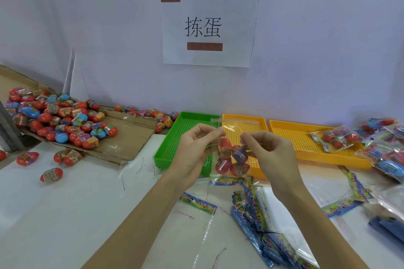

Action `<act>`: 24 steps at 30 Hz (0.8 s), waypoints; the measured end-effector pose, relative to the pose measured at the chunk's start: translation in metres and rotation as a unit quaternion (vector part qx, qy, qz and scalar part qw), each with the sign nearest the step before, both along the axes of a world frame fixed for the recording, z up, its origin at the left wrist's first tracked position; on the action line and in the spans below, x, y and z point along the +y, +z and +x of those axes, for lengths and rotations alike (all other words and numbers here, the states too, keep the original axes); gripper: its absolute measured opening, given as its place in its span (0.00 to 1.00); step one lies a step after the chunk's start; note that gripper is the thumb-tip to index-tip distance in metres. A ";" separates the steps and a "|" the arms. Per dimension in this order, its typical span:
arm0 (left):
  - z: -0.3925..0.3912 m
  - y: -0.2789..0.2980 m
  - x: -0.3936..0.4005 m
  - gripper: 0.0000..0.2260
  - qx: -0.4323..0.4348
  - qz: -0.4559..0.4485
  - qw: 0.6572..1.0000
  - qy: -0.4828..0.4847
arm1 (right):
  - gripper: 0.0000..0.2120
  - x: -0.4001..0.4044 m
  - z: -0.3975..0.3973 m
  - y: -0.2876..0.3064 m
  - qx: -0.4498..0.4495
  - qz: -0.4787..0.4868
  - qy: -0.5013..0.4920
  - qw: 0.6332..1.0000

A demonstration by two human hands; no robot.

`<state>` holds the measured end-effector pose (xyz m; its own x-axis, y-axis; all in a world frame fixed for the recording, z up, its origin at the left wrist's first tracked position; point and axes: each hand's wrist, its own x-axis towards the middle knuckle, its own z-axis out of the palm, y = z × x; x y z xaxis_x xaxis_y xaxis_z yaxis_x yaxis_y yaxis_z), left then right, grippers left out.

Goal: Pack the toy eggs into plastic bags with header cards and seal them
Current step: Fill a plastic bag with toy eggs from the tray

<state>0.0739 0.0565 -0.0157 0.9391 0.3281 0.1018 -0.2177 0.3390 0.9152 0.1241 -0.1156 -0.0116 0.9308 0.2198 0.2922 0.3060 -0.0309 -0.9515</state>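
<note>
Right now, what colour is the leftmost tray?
Green, perforated tray, shown best in the head view.

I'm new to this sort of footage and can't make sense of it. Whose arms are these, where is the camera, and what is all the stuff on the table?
There is no machine: a person wears one camera on the head, looking down at their own arms. The left hand and right hand each pinch the top of a clear bag with toy eggs inside, held up over the table. Loose eggs lie on cardboard at the left. Behind the bag are a green tray and two yellow trays. Filled bags pile up at the right; empty bags with header cards lie near. A paper sign hangs on the wall.
</note>
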 end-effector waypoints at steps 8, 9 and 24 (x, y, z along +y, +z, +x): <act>0.000 -0.001 -0.003 0.06 0.009 0.005 1.000 0.012 | 0.12 -0.006 0.002 0.001 0.077 0.010 0.003 0.997; 0.000 -0.001 -0.003 0.06 0.006 0.021 1.000 0.018 | 0.11 -0.005 0.003 0.001 0.079 0.005 -0.005 0.997; 0.005 -0.017 -0.012 0.05 -0.016 0.132 0.987 0.096 | 0.14 -0.002 0.003 -0.008 -0.082 -0.062 -0.129 0.986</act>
